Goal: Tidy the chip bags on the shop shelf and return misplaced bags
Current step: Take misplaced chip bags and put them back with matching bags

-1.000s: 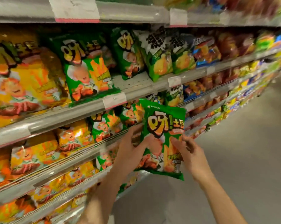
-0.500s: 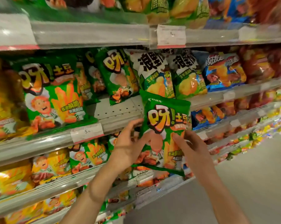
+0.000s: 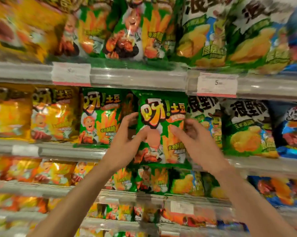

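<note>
While both hands are gripping it, the green chip bag [image 3: 161, 127] is standing upright at the front edge of the middle shelf [image 3: 72, 152], showing yellow-orange lettering and printed fries. The left hand [image 3: 125, 142] is pinching its left edge; the right hand [image 3: 190, 135] is clasping its right side. A matching green bag [image 3: 100, 117] is sitting just left, a white-topped bag [image 3: 247, 127] to the right.
</note>
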The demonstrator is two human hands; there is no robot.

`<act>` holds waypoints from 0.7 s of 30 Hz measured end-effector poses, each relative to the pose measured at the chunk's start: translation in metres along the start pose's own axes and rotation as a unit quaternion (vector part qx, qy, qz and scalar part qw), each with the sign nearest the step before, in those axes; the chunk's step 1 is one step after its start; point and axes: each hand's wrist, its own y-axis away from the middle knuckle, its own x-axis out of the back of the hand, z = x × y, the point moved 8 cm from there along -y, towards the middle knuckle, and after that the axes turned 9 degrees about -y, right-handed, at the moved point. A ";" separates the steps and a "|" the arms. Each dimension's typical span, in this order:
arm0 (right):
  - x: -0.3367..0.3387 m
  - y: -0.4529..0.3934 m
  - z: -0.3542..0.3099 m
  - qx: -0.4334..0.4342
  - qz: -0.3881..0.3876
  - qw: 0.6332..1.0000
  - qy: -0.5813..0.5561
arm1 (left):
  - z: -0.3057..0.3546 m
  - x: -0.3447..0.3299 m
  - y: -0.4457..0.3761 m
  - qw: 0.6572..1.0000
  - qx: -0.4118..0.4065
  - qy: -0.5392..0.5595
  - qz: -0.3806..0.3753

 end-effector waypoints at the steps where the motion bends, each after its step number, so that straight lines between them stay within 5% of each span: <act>1: -0.005 -0.011 -0.005 0.003 -0.011 1.000 0.008 | 0.001 0.006 -0.006 1.000 0.005 -0.002 0.009; 12: -0.028 -0.060 0.002 -0.001 0.005 1.000 -0.004 | -0.002 -0.001 -0.064 0.992 0.075 0.057 0.084; 21: -0.033 -0.048 0.007 -0.005 0.024 1.000 0.016 | -0.014 -0.002 -0.062 0.993 0.046 0.053 0.098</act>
